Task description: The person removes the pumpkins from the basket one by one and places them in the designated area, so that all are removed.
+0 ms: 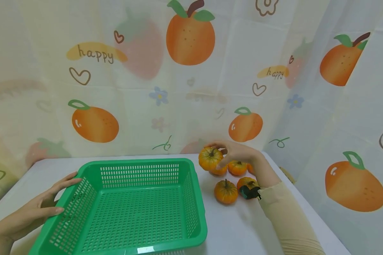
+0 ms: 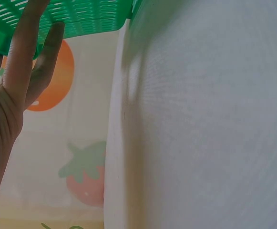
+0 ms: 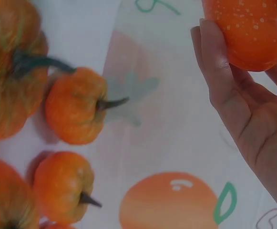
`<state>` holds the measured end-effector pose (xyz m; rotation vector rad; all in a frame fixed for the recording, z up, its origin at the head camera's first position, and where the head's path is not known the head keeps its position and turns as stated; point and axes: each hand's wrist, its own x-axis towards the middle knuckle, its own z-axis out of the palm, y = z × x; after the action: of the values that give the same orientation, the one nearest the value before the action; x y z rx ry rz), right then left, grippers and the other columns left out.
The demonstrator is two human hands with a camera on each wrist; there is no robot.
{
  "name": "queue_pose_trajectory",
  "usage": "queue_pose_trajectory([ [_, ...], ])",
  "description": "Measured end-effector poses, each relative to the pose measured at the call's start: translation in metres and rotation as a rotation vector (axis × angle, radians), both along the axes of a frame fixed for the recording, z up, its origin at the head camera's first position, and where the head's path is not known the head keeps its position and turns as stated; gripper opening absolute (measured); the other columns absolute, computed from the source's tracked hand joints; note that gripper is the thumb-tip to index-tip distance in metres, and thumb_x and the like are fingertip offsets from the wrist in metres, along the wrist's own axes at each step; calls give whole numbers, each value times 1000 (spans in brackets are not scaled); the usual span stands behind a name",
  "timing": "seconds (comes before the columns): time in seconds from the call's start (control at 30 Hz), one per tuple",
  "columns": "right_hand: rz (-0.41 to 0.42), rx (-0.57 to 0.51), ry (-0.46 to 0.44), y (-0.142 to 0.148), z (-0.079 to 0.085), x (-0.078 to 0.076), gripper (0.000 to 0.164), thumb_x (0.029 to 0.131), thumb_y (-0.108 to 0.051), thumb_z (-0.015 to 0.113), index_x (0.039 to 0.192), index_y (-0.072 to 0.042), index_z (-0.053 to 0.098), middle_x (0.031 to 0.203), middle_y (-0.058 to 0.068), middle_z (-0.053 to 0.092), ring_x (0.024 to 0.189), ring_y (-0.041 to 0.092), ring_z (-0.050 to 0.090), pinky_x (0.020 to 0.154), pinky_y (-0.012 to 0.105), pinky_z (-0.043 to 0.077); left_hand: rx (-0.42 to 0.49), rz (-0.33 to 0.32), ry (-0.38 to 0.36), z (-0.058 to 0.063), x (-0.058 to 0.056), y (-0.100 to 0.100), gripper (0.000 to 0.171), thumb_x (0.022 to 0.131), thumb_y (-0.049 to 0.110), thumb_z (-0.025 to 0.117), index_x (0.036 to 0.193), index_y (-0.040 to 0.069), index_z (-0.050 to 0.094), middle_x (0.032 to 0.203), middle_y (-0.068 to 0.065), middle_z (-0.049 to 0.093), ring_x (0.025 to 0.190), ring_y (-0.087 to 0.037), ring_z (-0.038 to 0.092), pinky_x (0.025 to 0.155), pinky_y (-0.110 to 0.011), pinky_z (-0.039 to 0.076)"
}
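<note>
My right hand grips a small orange pumpkin and holds it up at the back right of the table. In the right wrist view its smooth, speckled orange underside shows between the fingers and thumb. My left hand holds the left rim of a green plastic basket, thumb and forefinger over the edge. The left wrist view has the other fingers against the basket's outer wall. Inside, the perforated floor of the basket is bare.
More pumpkins stand on the white table right of the basket, among them a nearer pumpkin and a farther pumpkin. A dark patch overlaps one beside my right sleeve. A fruit-printed curtain hangs behind the table.
</note>
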<state>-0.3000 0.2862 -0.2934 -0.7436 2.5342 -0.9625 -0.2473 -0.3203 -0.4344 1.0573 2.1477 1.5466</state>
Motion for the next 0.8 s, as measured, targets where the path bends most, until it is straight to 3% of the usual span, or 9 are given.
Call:
queue_pose_trajectory([
  [0.17, -64, 2, 3, 23, -6, 5, 70, 75, -13, 76, 138, -32, 53, 142, -7, 52, 135, 21, 44, 118, 52, 29, 29, -4, 0, -1, 0, 0, 74, 91, -15, 36, 157, 0, 5, 167, 1, -21, 145, 10, -5, 84, -15, 37],
  [0.43, -169, -3, -43, 59, -18, 13, 70, 77, -18, 73, 142, -27, 50, 146, 5, 50, 135, 32, 42, 111, 54, 37, 53, -12, 21, -2, 1, -1, 74, 90, -17, 36, 157, -2, 6, 167, -1, -20, 146, 8, -3, 84, -15, 36],
  [0.8, -267, -25, -99, 103, -27, 30, 72, 78, -14, 72, 144, -22, 47, 150, 15, 42, 133, 35, 40, 100, 40, 43, 41, -19, 4, 5, 5, 5, 74, 91, -14, 36, 157, -2, 5, 167, 1, -21, 145, 9, -8, 84, -15, 36],
])
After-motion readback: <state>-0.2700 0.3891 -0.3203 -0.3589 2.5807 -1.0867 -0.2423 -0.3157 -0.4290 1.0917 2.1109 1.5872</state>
